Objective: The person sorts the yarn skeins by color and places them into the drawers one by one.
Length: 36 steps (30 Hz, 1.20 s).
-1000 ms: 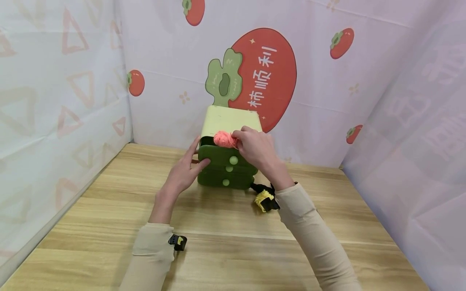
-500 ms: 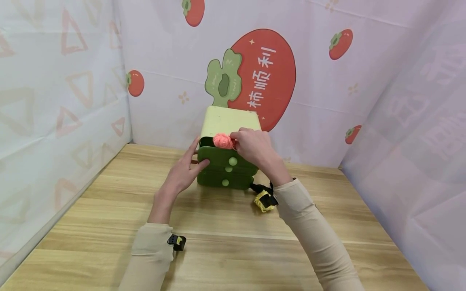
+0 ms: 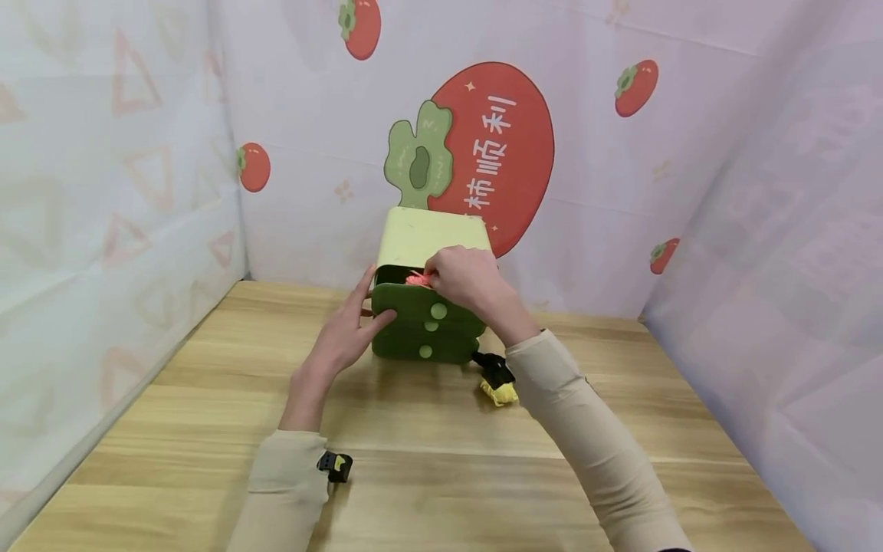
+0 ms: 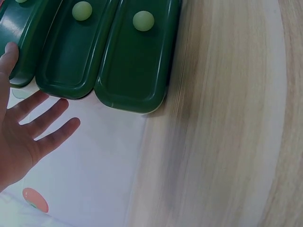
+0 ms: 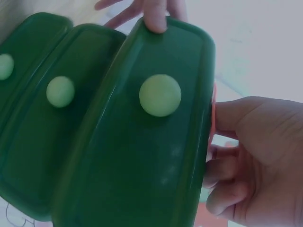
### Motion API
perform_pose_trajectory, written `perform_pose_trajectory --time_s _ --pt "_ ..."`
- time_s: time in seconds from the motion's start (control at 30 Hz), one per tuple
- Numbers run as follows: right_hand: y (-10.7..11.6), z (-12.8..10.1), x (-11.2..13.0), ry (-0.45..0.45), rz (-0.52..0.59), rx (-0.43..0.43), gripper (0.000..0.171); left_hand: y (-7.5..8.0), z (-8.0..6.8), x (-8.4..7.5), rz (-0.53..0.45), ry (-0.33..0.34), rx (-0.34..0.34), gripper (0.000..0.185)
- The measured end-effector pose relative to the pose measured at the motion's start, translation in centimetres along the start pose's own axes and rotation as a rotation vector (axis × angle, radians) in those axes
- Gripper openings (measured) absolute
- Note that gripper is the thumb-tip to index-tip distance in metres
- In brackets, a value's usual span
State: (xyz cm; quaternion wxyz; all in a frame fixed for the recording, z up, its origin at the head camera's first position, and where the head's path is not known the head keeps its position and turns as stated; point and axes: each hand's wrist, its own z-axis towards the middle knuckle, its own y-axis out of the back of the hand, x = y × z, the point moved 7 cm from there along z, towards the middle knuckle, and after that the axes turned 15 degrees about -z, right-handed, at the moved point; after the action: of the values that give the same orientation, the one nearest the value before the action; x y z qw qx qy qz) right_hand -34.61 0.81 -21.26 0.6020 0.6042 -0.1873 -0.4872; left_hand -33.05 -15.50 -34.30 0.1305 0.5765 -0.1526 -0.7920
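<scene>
On the wood-grain table [image 3: 428,491] stood a small pale yellow-green cabinet [image 3: 431,234] with three dark green drawers, and the top drawer [image 3: 407,303] was partly out, a dark gap showing behind its front. The person's right hand [image 3: 467,277] was over that gap, its bent fingers pinching a coral-pink yarn bundle [image 3: 417,280], which sat at the opening just behind the drawer front and was mostly hidden by the hand. The left hand [image 3: 343,330] was spread wide at the cabinet's left side, thumb laid on the top drawer's front and the other fingers reaching along the side, gripping nothing that I could see. A round pale green knob [image 3: 438,311] stuck out between the two hands. On the table by the cabinet's lower right corner lay a black piece [image 3: 494,369] with a yellow yarn bundle [image 3: 500,394] against it, near the right sleeve [image 3: 586,429].
</scene>
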Motion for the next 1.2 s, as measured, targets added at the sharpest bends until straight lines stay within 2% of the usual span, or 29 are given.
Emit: perform_pose_trajectory --time_s 0.13,0.37,0.7,1.2 --pt "0.1 -0.4 -0.1 -0.037 0.057 -0.050 0.026 -0.1 0.0 0.3 -0.015 0.002 -0.004 0.082" --pt "0.4 -0.9 -0.7 -0.049 0.128 -0.117 0.031 -0.2 -0.2 0.1 -0.023 0.010 0.005 0.081" --pt "0.4 -1.7 -1.6 -0.023 0.274 -0.165 0.017 -0.1 0.0 0.2 -0.022 0.007 0.006 0.081" --pt "-0.3 -3.5 -3.5 -0.050 0.357 -0.229 0.016 -0.1 0.1 0.2 -0.027 0.002 0.007 0.084"
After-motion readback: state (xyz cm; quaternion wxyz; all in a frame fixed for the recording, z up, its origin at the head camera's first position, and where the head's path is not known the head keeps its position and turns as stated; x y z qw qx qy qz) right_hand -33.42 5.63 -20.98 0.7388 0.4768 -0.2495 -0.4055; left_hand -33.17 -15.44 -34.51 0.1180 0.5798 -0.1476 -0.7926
